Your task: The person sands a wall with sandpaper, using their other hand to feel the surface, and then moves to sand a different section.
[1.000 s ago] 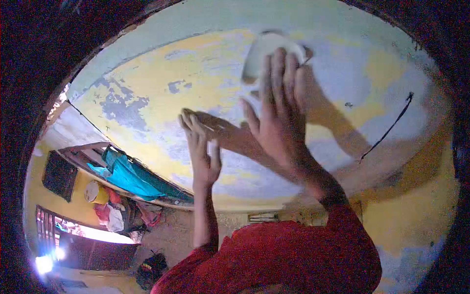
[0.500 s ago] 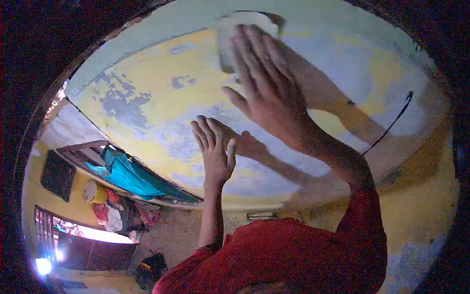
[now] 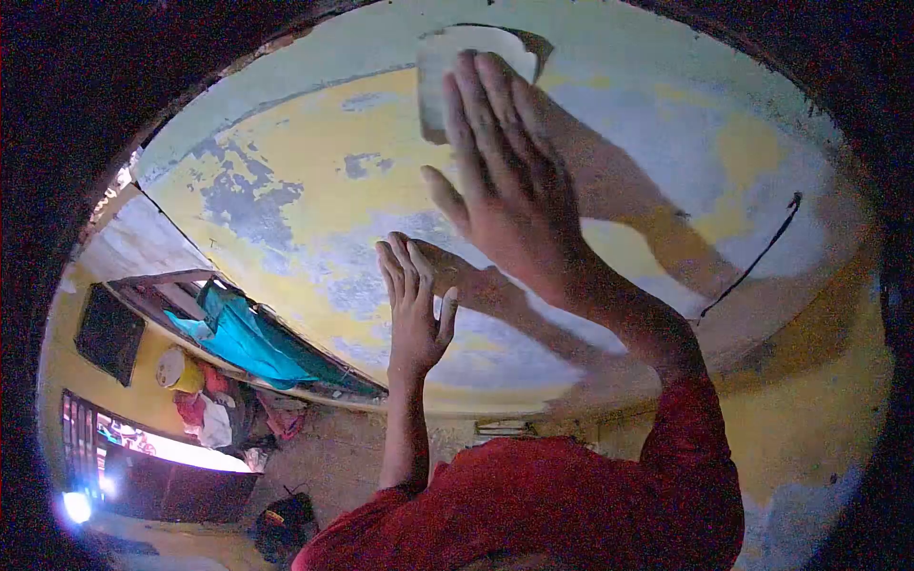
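High on the wall, my right hand [image 3: 509, 176] lies with its long fingers stretched out, pressing a whitish flat sheet [image 3: 440, 67] against the surface. The sheet shows above and left of the fingers; the part under them is hidden. My left hand [image 3: 416, 309] is lower and to the left, its fingers straight and thumb apart, holding nothing. It rests at or very close to the wall. Both hands face a curved-looking wall [image 3: 314, 214] with yellow paint, grey-blue patches and a pale green band along the top.
A teal cloth [image 3: 243, 338] hangs in an opening at lower left. Beyond are a yellow-and-white bucket [image 3: 178, 371], a dark panel [image 3: 110, 333], bundled cloths [image 3: 214, 419] and a black bag [image 3: 286, 523]. A dark cord [image 3: 757, 252] runs along the wall at right.
My right hand has shifted slightly left with the sheet, which looks sharper now. My left hand stays nearly in place, and the whole view has moved a little.
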A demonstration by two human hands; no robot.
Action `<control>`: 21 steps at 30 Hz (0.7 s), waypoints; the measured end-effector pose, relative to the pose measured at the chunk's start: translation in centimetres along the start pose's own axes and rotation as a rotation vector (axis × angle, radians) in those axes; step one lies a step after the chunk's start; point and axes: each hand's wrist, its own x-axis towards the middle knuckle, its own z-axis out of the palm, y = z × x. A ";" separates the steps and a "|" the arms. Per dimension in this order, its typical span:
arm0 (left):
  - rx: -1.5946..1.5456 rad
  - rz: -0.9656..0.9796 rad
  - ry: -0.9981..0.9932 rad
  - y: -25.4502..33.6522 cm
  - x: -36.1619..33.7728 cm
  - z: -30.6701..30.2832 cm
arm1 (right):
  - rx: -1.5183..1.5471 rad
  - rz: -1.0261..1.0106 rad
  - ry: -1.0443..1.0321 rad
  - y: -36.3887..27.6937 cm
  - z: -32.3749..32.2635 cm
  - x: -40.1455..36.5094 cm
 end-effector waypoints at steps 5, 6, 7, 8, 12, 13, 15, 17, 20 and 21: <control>-0.113 -0.003 -0.020 -0.5 -0.4 -1.0 | -0.043 0.122 -0.011 0.9 -0.8 -1.7; -0.110 0.004 -0.022 -0.6 -0.5 -1.0 | -0.041 0.125 -0.013 0.7 -0.6 -1.5; -0.109 0.014 -0.029 -0.7 -0.6 -1.0 | -0.002 0.085 -0.005 0.3 -0.1 -1.0; -0.111 0.017 -0.037 -0.6 -0.6 -0.9 | 0.035 0.044 0.006 0.0 0.4 -0.4; -0.091 0.035 -0.017 -0.4 -0.6 -0.7 | 0.046 0.064 0.026 0.7 -0.2 -1.4; -0.105 0.023 -0.013 -0.4 -0.5 -0.8 | 0.009 0.132 0.026 1.0 -0.7 -2.0; -0.120 0.013 -0.019 -0.7 -0.6 -0.9 | -0.051 0.153 0.035 0.9 -1.1 -1.7; -0.139 0.010 -0.041 -0.4 -0.7 -1.0 | 0.002 0.125 0.017 0.1 0.0 -1.1; -0.152 -0.009 -0.031 0.2 -0.4 -0.6 | 0.059 0.066 0.016 0.3 0.1 -0.7; -0.142 0.001 -0.018 0.1 -0.4 -0.5 | 0.091 0.057 0.013 0.3 0.0 -0.7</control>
